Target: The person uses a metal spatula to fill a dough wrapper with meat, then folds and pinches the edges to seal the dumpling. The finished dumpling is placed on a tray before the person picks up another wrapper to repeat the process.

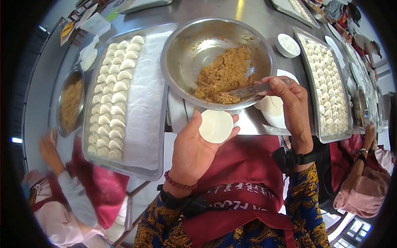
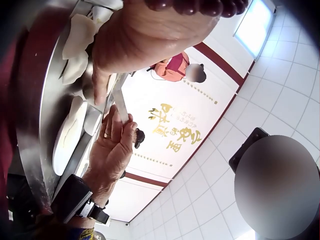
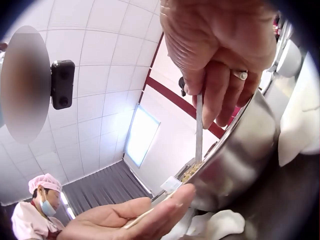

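Note:
On the upturned palm of my left hand [image 1: 192, 155] lies a round, pale dumpling wrapper [image 1: 216, 126], the fingers loosely extended under it and the thumb along its left edge. My right hand [image 1: 291, 101] pinches a flat metal spatula [image 1: 250, 89] between thumb and fingers. Its far end sits in brown minced filling [image 1: 225, 68] inside a big steel bowl [image 1: 173, 76]. The wrapper is just off the bowl's near rim. In the right wrist view the spatula [image 3: 199, 132] slants down past the rim, with the left hand [image 3: 115, 220] below, seen edge-on.
A tray [image 1: 142, 136] with rows of folded dumplings stands left, a fuller tray [image 1: 346, 134] right. More wrappers [image 1: 271, 105] lie by the bowl's right side. A small white bowl [image 1: 288, 45] is behind them. Other people work on both sides, a forearm [image 1: 51, 155] at left.

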Available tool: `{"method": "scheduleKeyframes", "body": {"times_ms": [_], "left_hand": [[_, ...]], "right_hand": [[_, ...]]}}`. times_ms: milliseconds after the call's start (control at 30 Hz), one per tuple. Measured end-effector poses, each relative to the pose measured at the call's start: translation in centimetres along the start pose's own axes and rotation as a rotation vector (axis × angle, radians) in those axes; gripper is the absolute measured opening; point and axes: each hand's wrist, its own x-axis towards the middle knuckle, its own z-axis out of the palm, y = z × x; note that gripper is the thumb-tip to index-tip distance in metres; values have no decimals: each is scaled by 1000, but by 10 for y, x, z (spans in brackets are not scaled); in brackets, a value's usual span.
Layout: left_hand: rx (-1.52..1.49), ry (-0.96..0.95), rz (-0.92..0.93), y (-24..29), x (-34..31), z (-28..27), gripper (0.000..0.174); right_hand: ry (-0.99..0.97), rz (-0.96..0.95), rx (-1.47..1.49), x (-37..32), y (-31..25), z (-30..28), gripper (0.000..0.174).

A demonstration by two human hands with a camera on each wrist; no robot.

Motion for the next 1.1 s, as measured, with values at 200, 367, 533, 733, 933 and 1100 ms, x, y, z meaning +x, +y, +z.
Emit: {"method": "scheduleKeyframes", "body": {"times_ms": [200, 367, 533, 733, 933, 1100], "left_hand": [[-37, -45, 13, 4, -3, 2, 53], [-43, -21, 47, 7, -7, 4, 61], [-98, -19, 75, 8, -11, 4, 60], [-50, -62, 79, 10, -12, 1, 61], [-16, -29, 91, 13, -16, 1, 63], [-8, -16, 82, 15, -17, -4, 63]], "right_hand": [[73, 6, 183, -16, 1, 15, 33], [78, 21, 260, -42, 7, 27, 36], [47, -78, 157, -70, 17, 40, 34], [-102, -553, -284, -88, 22, 39, 20], [-213, -895, -800, -101, 19, 42, 26], [-272, -860, -783, -106, 10, 34, 28]]}}
